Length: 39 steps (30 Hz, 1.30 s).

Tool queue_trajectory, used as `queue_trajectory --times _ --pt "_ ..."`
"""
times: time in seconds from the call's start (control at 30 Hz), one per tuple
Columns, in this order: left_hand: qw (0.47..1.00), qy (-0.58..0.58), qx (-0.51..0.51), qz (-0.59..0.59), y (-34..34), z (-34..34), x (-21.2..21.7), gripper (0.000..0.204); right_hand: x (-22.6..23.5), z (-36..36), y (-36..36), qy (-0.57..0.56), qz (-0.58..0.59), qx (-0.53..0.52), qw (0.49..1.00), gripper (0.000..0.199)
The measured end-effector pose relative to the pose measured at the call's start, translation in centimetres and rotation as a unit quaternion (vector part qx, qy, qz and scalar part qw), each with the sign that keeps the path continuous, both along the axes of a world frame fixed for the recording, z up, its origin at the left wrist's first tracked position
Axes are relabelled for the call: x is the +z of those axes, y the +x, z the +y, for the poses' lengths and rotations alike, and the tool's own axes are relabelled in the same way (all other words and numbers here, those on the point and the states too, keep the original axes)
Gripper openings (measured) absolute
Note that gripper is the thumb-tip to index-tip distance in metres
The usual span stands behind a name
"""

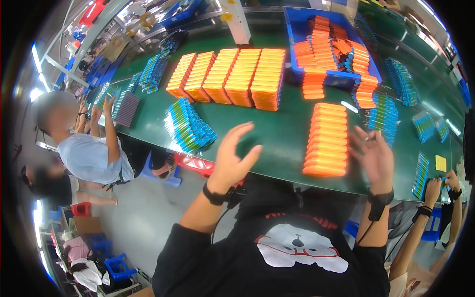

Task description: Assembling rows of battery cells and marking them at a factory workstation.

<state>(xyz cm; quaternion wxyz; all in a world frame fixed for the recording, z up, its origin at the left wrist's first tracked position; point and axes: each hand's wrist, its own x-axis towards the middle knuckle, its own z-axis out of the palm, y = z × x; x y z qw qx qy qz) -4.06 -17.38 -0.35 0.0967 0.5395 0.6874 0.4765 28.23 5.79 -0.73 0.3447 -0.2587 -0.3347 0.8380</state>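
Observation:
My left hand [233, 157] hovers over the near edge of the green table, thumb and fingers curved apart with nothing between them. To its right stands a stack of flat, glossy orange pieces [326, 140], their exact kind unclear. My right hand [374, 157] is at the right side of this stack, fingers spread and slightly blurred. It is close to the orange pieces; whether it touches them I cannot tell. Beyond both hands, several taller stacks of the same orange pieces [226, 76] stand in a row.
A blue bin [292, 47] at the back holds loose orange pieces. Blue-and-green packaged items lie in bundles at left [188, 126] and right [383, 116]. A white post [238, 24] rises behind. A person in light blue [91, 156] works at left; another person's hands [435, 188] are at right.

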Motion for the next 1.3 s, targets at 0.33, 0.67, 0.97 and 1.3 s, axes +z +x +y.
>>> queue_trajectory --times 0.33,0.67,0.97,1.3 --pt "0.91 -0.084 0.294 0.279 -3.1 -5.1 -2.8 0.069 -0.8 -3.0 0.1 -0.031 0.002 0.052 0.998 0.027" --pt "0.895 -0.071 0.329 0.294 -6.7 -6.4 -4.6 0.067 -0.8 -4.6 -2.0 0.008 -0.016 0.09 0.996 0.026" --pt "0.9 -0.034 0.335 0.276 -13.5 -9.2 -5.9 0.066 -0.7 -5.9 -5.1 0.006 -0.01 0.139 0.99 0.026" --pt "0.927 0.012 0.257 0.271 -13.6 -9.5 -3.5 0.072 -0.2 -10.3 -12.3 -0.025 -0.008 0.139 0.99 0.024"
